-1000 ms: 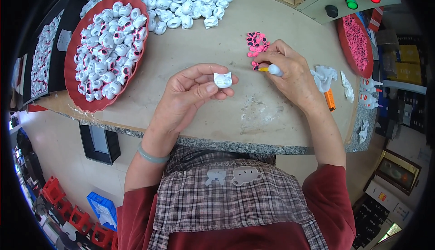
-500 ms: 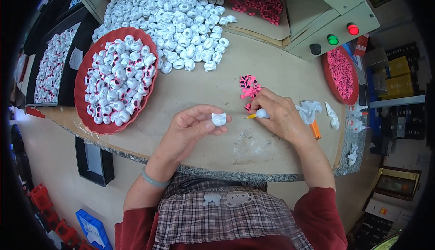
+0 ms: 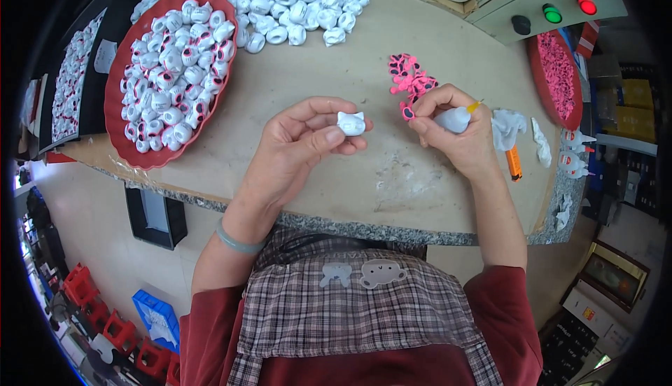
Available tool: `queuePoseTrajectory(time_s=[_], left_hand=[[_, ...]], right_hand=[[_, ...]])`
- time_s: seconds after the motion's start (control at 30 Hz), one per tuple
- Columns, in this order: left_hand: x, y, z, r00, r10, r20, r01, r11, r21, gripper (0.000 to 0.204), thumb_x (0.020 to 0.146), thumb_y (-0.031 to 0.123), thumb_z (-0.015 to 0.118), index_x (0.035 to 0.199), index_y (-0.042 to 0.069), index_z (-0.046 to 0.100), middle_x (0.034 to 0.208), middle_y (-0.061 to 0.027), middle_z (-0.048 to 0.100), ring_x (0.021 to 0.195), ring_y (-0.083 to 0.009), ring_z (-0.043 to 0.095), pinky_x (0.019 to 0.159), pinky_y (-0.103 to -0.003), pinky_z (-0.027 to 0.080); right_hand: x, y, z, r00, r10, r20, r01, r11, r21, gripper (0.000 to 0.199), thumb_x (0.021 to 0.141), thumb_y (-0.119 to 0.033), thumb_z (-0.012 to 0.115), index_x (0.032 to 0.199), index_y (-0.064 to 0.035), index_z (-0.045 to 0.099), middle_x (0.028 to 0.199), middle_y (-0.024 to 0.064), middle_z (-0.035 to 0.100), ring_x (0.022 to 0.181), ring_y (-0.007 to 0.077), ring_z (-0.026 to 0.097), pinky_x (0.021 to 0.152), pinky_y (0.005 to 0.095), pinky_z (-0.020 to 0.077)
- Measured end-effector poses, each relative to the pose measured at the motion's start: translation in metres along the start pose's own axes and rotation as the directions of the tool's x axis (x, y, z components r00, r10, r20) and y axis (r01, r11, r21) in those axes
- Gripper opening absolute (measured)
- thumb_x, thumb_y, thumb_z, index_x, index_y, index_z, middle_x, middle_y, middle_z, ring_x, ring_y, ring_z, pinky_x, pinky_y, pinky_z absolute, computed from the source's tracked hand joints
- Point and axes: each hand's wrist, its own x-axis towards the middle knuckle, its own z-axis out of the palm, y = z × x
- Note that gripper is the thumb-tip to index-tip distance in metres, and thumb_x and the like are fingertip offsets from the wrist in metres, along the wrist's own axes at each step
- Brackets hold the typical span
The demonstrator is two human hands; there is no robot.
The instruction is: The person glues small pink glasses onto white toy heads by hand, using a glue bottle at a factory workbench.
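My left hand [image 3: 304,134] is closed, with a small white cat-head piece [image 3: 351,123] pinched between thumb and fingers above the table. My right hand [image 3: 458,134] is closed too. Its thumb and forefinger grip a small pink part with a dark centre [image 3: 408,111]. The same hand keeps a small white glue bottle [image 3: 453,119] against the palm, its yellow nozzle [image 3: 475,106] pointing up and away to the right. Just beyond my right fingertips lies a loose pile of pink and dark parts [image 3: 408,76].
A red scalloped tray [image 3: 114,116] heaped with white pieces stands left. More white cat-head pieces [image 3: 297,11] spread behind. At right are a red dish of pink parts [image 3: 558,81], crumpled tissue [image 3: 509,128], an orange cutter [image 3: 514,163], small bottles [image 3: 574,165] and a button panel [image 3: 549,15].
My right hand has turned the glue bottle's nozzle from left to up and right, and has taken a pink part from the pile. My left hand still holds the cat-head piece. The view has shifted.
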Motion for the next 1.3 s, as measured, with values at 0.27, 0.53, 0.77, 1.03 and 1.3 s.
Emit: queuePoseTrajectory(time_s=[0.27,0.53,0.77,1.03,1.3], left_hand=[[-0.002,-0.009,0.005,0.997,0.081,0.016,-0.082,0.978,0.192,0.027,0.088,0.003,0.059,0.113,-0.003,0.057,0.104,-0.0130,0.064,0.091,-0.0194,0.065,0.080,-0.029,0.053],[-0.005,-0.012,0.012,0.994,0.108,-0.018,-0.098,0.952,0.288,0.028,0.086,-0.001,0.061,0.114,-0.005,0.058,0.100,-0.0114,0.065,0.091,-0.0158,0.063,0.083,-0.027,0.052],[-0.006,-0.014,0.013,0.995,0.102,0.003,-0.097,0.931,0.352,0.030,0.085,-0.003,0.060,0.115,-0.004,0.058,0.101,-0.0112,0.065,0.093,-0.0145,0.063,0.083,-0.025,0.052],[-0.004,-0.021,0.014,0.982,0.189,0.031,-0.178,0.845,0.505,0.027,0.083,-0.003,0.061,0.110,-0.003,0.062,0.103,-0.0104,0.064,0.091,-0.0152,0.063,0.081,-0.024,0.053],[-0.003,-0.020,0.019,0.966,0.257,0.022,-0.216,0.758,0.616,0.026,0.080,-0.002,0.065,0.106,-0.002,0.063,0.100,-0.0097,0.065,0.089,-0.0138,0.063,0.077,-0.025,0.054]], right_hand=[[-0.010,-0.004,0.018,0.994,0.059,0.088,-0.083,0.953,0.291,0.008,0.079,0.002,0.067,0.085,0.0003,0.064,0.076,0.0027,0.062,0.062,0.0073,0.058,0.055,0.0203,0.0472],[-0.015,-0.009,0.032,0.991,0.055,0.123,-0.079,0.976,0.202,0.009,0.079,0.002,0.068,0.084,-0.0005,0.061,0.076,0.0038,0.063,0.062,0.0079,0.060,0.055,0.0210,0.0492],[-0.014,-0.009,0.031,0.987,0.111,0.113,-0.130,0.975,0.181,0.014,0.078,0.000,0.069,0.086,-0.0029,0.057,0.075,0.0021,0.060,0.063,0.0076,0.058,0.053,0.0213,0.0492],[-0.014,-0.009,0.031,0.981,0.166,0.099,-0.175,0.980,0.095,0.014,0.079,-0.001,0.068,0.085,-0.0034,0.056,0.073,0.0021,0.059,0.063,0.0074,0.058,0.053,0.0214,0.0482],[-0.019,0.000,0.044,1.000,0.003,-0.024,-0.005,0.994,-0.108,0.018,0.075,-0.003,0.070,0.085,-0.0041,0.055,0.073,0.0054,0.063,0.061,0.0142,0.062,0.055,0.0254,0.0489]])
